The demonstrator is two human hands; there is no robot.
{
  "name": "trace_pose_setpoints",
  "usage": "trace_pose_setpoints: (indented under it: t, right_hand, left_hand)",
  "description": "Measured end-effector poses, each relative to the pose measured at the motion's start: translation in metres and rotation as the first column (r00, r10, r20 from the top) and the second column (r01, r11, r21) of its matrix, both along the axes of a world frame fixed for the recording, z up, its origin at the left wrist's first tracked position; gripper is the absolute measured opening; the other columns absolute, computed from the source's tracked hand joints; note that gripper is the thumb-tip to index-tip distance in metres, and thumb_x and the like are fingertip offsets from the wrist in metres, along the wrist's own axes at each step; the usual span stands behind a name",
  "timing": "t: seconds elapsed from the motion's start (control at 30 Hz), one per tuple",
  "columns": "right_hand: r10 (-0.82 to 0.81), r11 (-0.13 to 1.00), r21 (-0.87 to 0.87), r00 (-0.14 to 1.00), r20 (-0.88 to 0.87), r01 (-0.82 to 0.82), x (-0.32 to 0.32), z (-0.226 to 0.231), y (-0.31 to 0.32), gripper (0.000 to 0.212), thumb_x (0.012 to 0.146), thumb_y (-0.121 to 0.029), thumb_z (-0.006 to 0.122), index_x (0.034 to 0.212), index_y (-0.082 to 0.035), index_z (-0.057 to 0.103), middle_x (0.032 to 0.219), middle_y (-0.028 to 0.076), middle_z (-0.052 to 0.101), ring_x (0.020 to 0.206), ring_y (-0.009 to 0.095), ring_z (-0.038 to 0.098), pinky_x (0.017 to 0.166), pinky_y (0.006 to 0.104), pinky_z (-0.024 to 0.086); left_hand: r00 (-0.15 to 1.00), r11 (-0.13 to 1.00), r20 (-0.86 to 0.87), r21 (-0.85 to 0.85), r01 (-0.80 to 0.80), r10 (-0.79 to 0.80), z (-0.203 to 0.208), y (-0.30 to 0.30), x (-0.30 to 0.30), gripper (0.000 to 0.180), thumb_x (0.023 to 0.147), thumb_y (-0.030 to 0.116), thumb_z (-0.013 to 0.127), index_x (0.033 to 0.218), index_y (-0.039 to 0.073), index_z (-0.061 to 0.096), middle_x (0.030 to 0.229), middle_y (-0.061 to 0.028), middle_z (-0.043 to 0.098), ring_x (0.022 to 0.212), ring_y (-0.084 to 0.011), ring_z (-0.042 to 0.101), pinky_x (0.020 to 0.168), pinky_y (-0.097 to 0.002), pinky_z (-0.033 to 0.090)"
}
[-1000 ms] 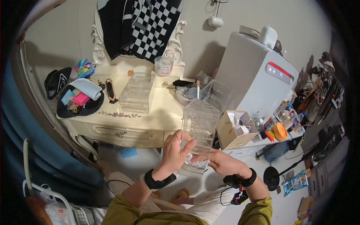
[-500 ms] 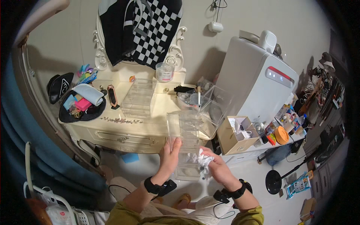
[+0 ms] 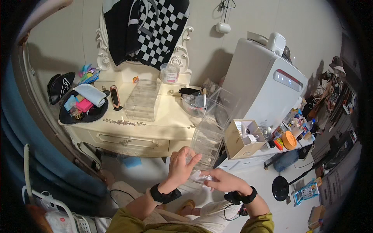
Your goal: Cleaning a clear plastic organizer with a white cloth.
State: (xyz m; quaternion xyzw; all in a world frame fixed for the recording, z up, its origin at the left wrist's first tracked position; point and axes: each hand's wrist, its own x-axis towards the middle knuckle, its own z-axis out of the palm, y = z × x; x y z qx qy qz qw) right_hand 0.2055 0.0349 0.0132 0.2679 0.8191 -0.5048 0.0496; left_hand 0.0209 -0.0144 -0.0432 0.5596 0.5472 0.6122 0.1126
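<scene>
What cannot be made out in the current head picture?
In the head view:
Clear organizer: part of its near end, hidden by left hand and right hand.
White wad: paper or fabric, too small and blurred.
Beige box: its bottom, hidden by its wall.
Carved frame: its middle, covered by checkered cloth.

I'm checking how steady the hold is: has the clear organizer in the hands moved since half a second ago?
Yes: the organizer has swung its upper end to the right, nearer the beige box.
</scene>
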Motion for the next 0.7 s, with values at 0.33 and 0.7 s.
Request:
trace_pose_setpoints:
  t: [0.33, 0.7]
  right_hand:
    - [0.064, 0.551, 0.791, 0.958, 0.278, -0.267, 0.009, -0.005, -0.017, 0.047, 0.079, -0.016, 0.059, 0.125, -0.023, 0.051, 0.098, 0.009, 0.062, 0.067, 0.033, 0.062, 0.059, 0.0409, 0.05]
    - [-0.096, 0.906, 0.313, 0.859, -0.503, 0.285, 0.034, 0.013, 0.004, 0.044, 0.077, 0.003, 0.054, 0.119, -0.01, 0.058, 0.095, 0.012, 0.063, 0.07, 0.019, 0.061, 0.064, 0.0301, 0.047]
  left_hand:
    - [0.994, 0.979, 0.108, -0.206, 0.012, 0.01, -0.021, -0.005, 0.008, 0.039, 0.09, 0.038, 0.059, 0.082, 0.001, 0.055, 0.074, -0.0141, 0.06, 0.069, -0.0304, 0.059, 0.065, -0.0373, 0.045]
    - [0.985, 0.995, 0.17, -0.102, 0.011, 0.006, -0.021, -0.02, 0.003, 0.028, 0.092, 0.03, 0.058, 0.089, 0.003, 0.057, 0.081, -0.0109, 0.062, 0.076, -0.0275, 0.059, 0.071, -0.0344, 0.045]
